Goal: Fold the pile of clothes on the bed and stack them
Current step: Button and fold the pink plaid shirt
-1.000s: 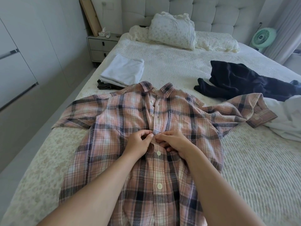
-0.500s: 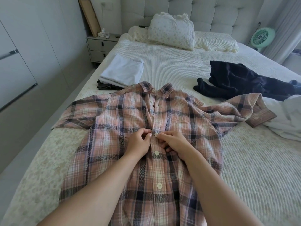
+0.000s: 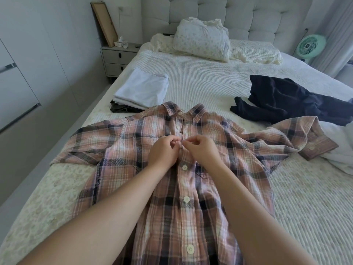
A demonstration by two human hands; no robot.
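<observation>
Left hand [image 3: 164,152] and right hand [image 3: 202,150] pinching button placket of plaid shirt [image 3: 191,188], spread flat beneath on bed [image 3: 210,81].

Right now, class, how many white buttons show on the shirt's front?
5: collar button, one below it, and three nearer the camera. The fingers may hide another.

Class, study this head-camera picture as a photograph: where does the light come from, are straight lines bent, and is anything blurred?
Head view: soft daylight enters from the right, by the curtain; shadows are faint, with no harsh glare. Head view: wide-angle distortion bows the wardrobe and bed edges. Head view: the plaid shirt and both hands, left hand and right hand, look sharp; forearms loom large near the bottom edge.
</observation>
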